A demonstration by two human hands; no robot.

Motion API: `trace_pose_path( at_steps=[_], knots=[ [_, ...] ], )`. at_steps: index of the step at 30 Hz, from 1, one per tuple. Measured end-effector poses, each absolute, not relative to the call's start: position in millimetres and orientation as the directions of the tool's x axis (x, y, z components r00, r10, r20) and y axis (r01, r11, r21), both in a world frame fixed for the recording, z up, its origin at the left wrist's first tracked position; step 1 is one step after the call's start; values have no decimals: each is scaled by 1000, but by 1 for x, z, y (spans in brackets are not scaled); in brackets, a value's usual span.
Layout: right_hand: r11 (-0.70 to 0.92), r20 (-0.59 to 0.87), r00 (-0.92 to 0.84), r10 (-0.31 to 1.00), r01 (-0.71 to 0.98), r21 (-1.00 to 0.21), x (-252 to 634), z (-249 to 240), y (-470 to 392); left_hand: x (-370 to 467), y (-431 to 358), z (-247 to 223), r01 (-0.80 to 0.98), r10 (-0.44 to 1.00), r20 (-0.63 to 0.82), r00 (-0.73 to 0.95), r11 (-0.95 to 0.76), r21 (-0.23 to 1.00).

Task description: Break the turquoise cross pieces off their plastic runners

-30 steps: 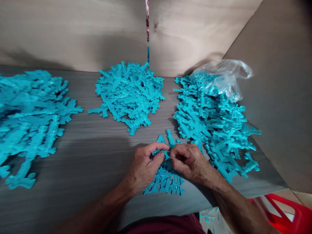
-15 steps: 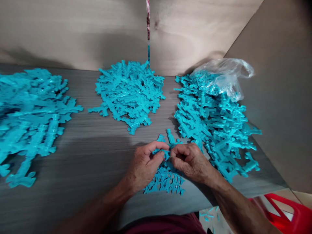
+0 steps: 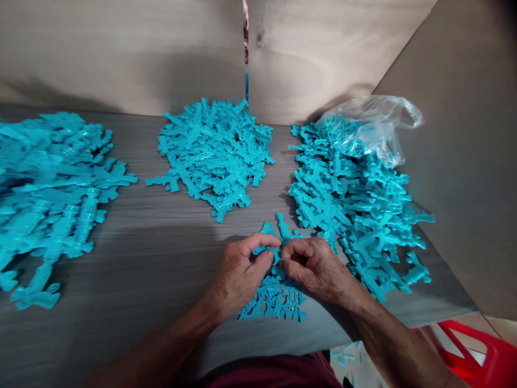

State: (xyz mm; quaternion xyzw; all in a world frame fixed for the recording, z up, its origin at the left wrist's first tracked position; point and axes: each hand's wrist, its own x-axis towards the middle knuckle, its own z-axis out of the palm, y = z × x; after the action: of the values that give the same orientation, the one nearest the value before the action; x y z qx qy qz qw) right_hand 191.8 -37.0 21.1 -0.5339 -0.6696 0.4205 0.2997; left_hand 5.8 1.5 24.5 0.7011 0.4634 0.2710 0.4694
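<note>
Near the table's front edge my left hand (image 3: 244, 272) pinches a turquoise plastic piece (image 3: 276, 255) between thumb and index finger. My right hand (image 3: 317, 265) is closed at the piece's right side, its thumb and fingertips pressed together on it. The fingers cover much of the piece, so its full shape is hidden. Just beyond the hands lies another turquoise figure-shaped piece (image 3: 284, 227). Below and between my hands, small turquoise scraps (image 3: 278, 299) are spread on the table.
Turquoise moulded pieces are heaped in a left pile (image 3: 48, 178), a middle pile (image 3: 214, 153) and a right pile (image 3: 355, 199), the last partly under a clear plastic bag (image 3: 375, 124). Wooden panels (image 3: 161, 54) enclose the grey table (image 3: 153, 258). A red object (image 3: 480, 350) stands lower right.
Hardly anything differs. Both hands stay at the same spot on the piece, with at most a slight shift of the fingers.
</note>
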Motion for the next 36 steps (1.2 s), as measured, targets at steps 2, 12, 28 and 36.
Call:
trace_pose_path(
  at_steps=[2,12,28,36],
  knots=[
    [78,-48,-249,967,469,-880,192,20,-37,6,1,24,392,905,-54,423,-129,911],
    [84,-33,-233,972,475,-876,190,19,-38,6,1,25,392,904,-80,420,-102,914],
    [537,533,-253,807,690,-486,185,25,-37,5,-4,23,221,851,374,369,-471,854],
    [611,656,-325,681,747,-264,186,32,-42,0,-8,34,151,766,502,401,-596,789]
  ],
)
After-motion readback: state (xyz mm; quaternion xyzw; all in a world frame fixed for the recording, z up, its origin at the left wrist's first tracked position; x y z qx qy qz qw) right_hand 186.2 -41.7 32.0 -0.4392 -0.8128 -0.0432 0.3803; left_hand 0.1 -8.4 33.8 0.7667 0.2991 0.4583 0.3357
